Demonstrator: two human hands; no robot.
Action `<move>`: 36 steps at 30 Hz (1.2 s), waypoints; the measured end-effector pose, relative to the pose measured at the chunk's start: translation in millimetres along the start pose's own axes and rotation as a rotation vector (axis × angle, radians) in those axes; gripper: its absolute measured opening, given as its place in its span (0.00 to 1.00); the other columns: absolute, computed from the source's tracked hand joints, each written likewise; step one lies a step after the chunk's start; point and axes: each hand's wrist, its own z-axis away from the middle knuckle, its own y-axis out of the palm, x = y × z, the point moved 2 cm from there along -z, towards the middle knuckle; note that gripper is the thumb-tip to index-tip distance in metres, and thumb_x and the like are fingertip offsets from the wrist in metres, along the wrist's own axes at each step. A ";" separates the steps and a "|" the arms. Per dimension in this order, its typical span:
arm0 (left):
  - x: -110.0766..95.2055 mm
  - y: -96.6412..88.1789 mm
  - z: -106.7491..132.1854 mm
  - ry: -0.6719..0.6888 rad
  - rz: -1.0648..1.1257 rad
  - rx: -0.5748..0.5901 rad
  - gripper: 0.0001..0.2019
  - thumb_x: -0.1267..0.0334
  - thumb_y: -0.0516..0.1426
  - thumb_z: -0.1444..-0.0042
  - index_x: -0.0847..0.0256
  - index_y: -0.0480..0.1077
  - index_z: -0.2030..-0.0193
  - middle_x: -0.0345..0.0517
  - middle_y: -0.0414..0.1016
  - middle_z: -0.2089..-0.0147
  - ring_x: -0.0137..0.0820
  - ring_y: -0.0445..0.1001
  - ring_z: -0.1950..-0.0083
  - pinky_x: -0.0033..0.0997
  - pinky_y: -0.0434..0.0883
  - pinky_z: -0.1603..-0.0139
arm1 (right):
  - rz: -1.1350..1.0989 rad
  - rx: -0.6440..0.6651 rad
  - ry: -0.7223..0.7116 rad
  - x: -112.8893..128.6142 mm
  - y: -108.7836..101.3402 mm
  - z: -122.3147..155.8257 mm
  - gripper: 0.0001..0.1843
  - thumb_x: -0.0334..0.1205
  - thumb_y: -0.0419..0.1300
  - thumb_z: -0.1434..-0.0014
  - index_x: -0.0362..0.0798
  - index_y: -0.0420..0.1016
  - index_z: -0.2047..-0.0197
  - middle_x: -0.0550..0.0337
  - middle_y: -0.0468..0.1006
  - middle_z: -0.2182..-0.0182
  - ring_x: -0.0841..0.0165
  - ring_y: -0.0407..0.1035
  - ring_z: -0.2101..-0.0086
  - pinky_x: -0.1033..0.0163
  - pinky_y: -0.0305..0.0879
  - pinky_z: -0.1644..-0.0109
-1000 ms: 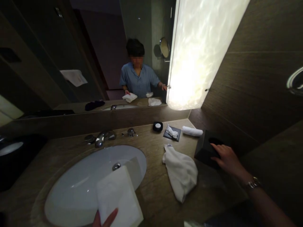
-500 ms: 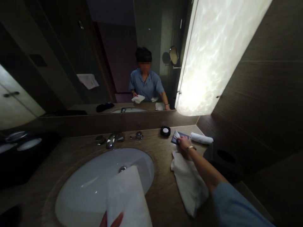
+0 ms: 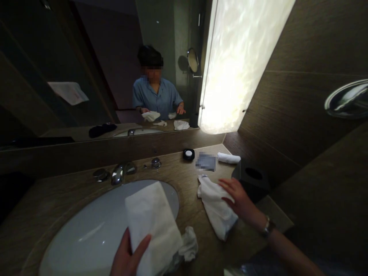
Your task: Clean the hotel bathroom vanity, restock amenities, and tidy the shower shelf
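Note:
My left hand (image 3: 130, 251) grips a folded white cloth (image 3: 152, 222), thumb on top, over the front right of the sink (image 3: 86, 230). A small crumpled white cloth (image 3: 189, 243) shows just right of the folded one; whether they touch, I cannot tell. My right hand (image 3: 235, 195) has its fingers spread at the right side of a loosely folded white cloth (image 3: 215, 203) on the counter, with nothing held. Behind that cloth, a blurred grey flat pad (image 3: 206, 161) lies between a round white soap on a black dish (image 3: 188, 155) and a rolled white towel (image 3: 229, 158).
A black tissue box (image 3: 251, 178) stands at the right wall. Chrome tap and handles (image 3: 117, 174) rise behind the sink. The mirror (image 3: 115, 76) reflects a person in blue, and a lit panel (image 3: 238, 76) glows beside it. A metal ring (image 3: 347, 99) is on the right wall.
My right hand has left the grey pad, come nearer and opened. The small white cloth from the pad now lies crumpled beside the folded cloth. The view has turned right.

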 end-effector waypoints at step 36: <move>-9.7 35.0 97.3 -0.205 0.090 0.654 0.25 0.47 0.64 0.44 0.51 0.74 0.40 0.48 0.73 0.37 0.48 0.64 0.30 0.52 0.52 0.26 | -1.275 0.209 0.801 88.9 44.6 139.0 0.43 0.45 0.75 0.61 0.55 0.73 0.40 0.50 0.76 0.42 0.46 0.67 0.40 0.43 0.64 0.35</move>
